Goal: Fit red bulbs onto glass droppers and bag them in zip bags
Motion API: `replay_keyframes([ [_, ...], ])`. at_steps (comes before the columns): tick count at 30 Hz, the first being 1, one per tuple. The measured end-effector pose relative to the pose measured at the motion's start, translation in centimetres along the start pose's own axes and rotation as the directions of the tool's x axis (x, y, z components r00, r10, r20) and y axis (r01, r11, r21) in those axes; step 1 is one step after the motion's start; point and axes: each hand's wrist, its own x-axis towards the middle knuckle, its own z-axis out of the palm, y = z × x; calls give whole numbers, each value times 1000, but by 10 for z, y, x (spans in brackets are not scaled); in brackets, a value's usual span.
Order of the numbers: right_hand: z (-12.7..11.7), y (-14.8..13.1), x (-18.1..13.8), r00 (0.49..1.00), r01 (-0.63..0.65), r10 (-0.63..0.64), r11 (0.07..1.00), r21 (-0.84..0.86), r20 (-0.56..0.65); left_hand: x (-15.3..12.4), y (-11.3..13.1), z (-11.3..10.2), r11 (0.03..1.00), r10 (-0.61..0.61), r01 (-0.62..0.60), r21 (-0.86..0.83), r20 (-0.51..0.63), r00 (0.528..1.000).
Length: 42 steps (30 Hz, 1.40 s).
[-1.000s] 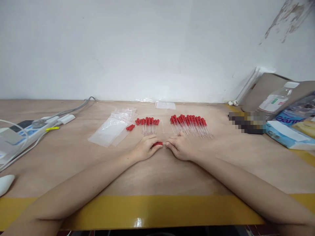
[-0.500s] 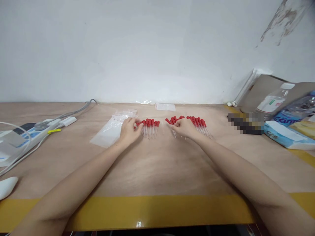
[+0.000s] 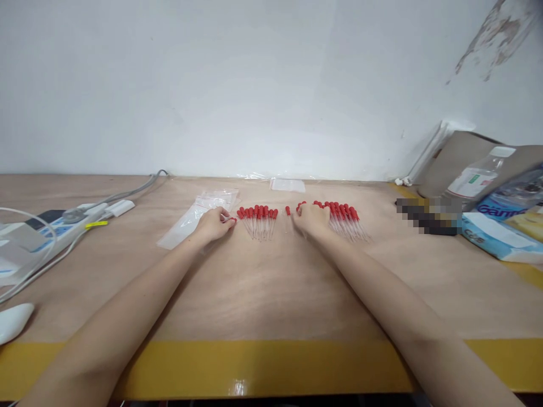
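Left hand [image 3: 214, 224] moved leftward; droppers [image 3: 260, 217] aligned near-to-far, bulbs [image 3: 336, 208] wallward

An office-like place: brown wood-look desk [image 3: 271, 305], white oblong power strip [image 3: 65, 230] left of the hands [image 3: 212, 225] [image 3: 313, 218], clear white-capped plastic bottle [image 3: 474, 182] right.

Red bulbs [image 3: 256, 210] top the droppers [image 3: 338, 211], whose stems [image 3: 259, 230] are clear. The wooden-looking tabletop [image 3: 254, 294] is pale brown with faint streaks, bordered in glossy mustard-yellow tape [image 3: 271, 367]. Behind, the wall [image 3: 254, 85] is bluish white, marked by a brown, blotchy patch [image 3: 504, 34]. The power strip [image 3: 44, 242] pairs white with blue, beside a yellow tag [image 3: 97, 225] and a grey cable [image 3: 136, 190]. The tissue pack [image 3: 496, 237] is light blue and white; the clear bottle's cap [image 3: 503, 152] is white.
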Motion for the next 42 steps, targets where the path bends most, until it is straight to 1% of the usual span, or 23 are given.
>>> replay_keyframes([
  [2, -5, 3, -2, 1000, -6, 6, 999, -38, 6, -1, 2, -1, 1000, -5, 5, -1, 17, 1000],
  [7, -5, 1, -6, 994, 6, 2, 997, -81, 107, -4, 4, -2, 1000, -13, 13, -4, 18, 1000],
  [13, 3, -3, -6, 991, 23, -15, 998, -59, 131, -2, 0, -1, 992, -18, 17, -122, -8, 1000],
  [15, 1, -3, -6, 990, 25, -19, 999, -44, 141, -1, -1, -2, 988, -14, 8, -155, -39, 999],
  [17, -4, -3, -6, 989, 24, -18, 999, -37, 147, -1, 0, -2, 989, 25, -46, -140, -153, 988],
  [19, -12, -1, -7, 989, 19, -17, 1000, -11, 146, -3, 5, 0, 981, 130, -167, -103, -295, 947],
  [20, -15, 0, -8, 992, 16, -19, 1000, 20, 128, -6, 9, 1, 968, 189, -234, -93, -342, 921],
  [21, -18, 2, -10, 995, 23, -29, 998, 65, 93, -10, 15, 3, 950, 245, -298, -96, -364, 898],
  [22, -20, 5, -13, 997, 52, -58, 991, 125, 42, -14, 21, 6, 930, 290, -350, -114, -358, 887],
  [23, -21, 9, -16, 994, 113, -111, 974, 195, -21, -20, 28, 9, 910, 328, -390, -139, -333, 884],
  [24, -21, 14, -21, 979, 201, -185, 944, 262, -88, -27, 35, 12, 891, 367, -427, -156, -305, 878],
  [25, -19, 19, -27, 951, 306, -270, 900, 311, -153, -35, 43, 16, 867, 416, -468, -173, -266, 870],
  [27, -14, 29, -40, 867, 497, -433, 792, 355, -248, -49, 56, 23, 815, 510, -546, -193, -206, 835],
  [29, -7, 37, -55, 792, 611, -534, 713, 345, -296, -59, 64, 30, 786, 565, -590, -185, -175, 806],
  [31, -1, 41, -67, 751, 660, -578, 675, 331, -318, -64, 68, 37, 771, 586, -607, -195, -158, 795],
  [35, 6, 41, -78, 733, 679, -596, 665, 310, -327, -64, 68, 44, 748, 603, -621, -233, -153, 783],
  [42, 13, 41, -72, 738, 673, -595, 686, 277, -319, -63, 66, 45, 722, 632, -650, -239, -155, 759],
])
